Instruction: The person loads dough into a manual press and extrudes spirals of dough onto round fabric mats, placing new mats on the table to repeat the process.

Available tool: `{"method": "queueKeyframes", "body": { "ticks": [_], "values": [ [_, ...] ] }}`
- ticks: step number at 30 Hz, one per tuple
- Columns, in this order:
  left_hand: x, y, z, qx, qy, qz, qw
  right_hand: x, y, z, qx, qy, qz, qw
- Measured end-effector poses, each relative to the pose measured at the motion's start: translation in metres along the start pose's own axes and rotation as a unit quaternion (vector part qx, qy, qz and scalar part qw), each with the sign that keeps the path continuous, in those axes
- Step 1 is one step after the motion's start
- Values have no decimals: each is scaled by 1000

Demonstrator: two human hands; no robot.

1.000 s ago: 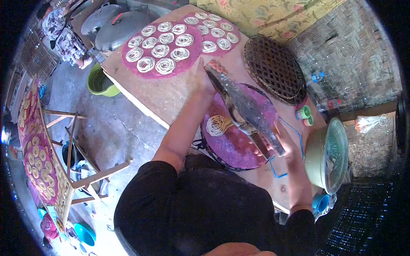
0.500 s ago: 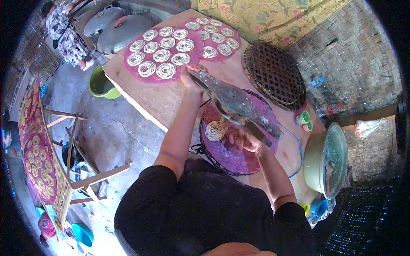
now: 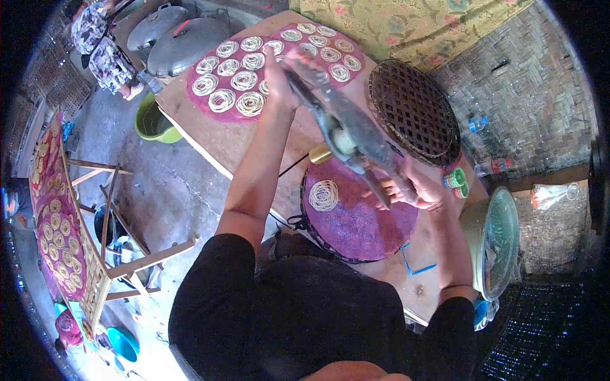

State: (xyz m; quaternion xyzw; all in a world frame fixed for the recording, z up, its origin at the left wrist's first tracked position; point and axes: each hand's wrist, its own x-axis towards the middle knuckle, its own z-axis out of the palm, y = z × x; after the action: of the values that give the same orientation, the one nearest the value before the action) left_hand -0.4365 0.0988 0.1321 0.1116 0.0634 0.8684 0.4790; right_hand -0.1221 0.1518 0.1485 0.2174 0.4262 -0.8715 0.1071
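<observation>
The grey handheld device has a dull, scuffed surface; the cylinder beside it is smooth, brass-coloured metal. The table is matt, bare wood, the tub smooth plastic. The floral curtain is cloth, the wall rough woven strips, the lids dull metal.

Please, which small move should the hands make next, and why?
Perhaps the left hand and right hand should bring the press over the purple mat's bare part: one strand coil lies at its left, while the press's gold-coloured cylinder appears near the far edge.
</observation>
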Motion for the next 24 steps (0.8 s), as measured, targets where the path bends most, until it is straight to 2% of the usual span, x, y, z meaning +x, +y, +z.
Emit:
{"method": "queueKeyframes", "body": {
  "ticks": [1,2,3,5,8,11,13,16,19,20,24],
  "values": [
    [3,-10,-1,0,0,0,1000,-7,-8,11,-148,129,33,980],
    [8,-21,-10,-3,-7,-12,1000,-6,-11,17,-164,176,40,970],
    [14,-29,-23,-7,-15,-23,1000,-5,-11,14,-165,177,40,970],
    [28,-49,-71,-21,7,-30,999,-1,-9,2,-209,249,102,940],
    [25,-64,-87,-50,79,-54,994,4,-8,2,-239,260,117,928],
    [30,-50,-81,-92,75,-58,991,13,-4,-12,-271,263,114,919],
    [31,-40,-68,-40,44,-41,997,20,-2,-5,-284,314,73,903],
    [26,-28,-49,-35,50,-17,998,11,-10,15,-293,265,59,917],
    [13,-36,-47,-54,91,-25,994,-8,-26,30,-266,273,90,920],
    [14,-37,-46,-54,92,-24,994,-11,-30,36,-276,317,78,904],
    [24,-41,-39,-29,102,-13,994,-2,-30,33,-344,349,40,871]
  ]
}}
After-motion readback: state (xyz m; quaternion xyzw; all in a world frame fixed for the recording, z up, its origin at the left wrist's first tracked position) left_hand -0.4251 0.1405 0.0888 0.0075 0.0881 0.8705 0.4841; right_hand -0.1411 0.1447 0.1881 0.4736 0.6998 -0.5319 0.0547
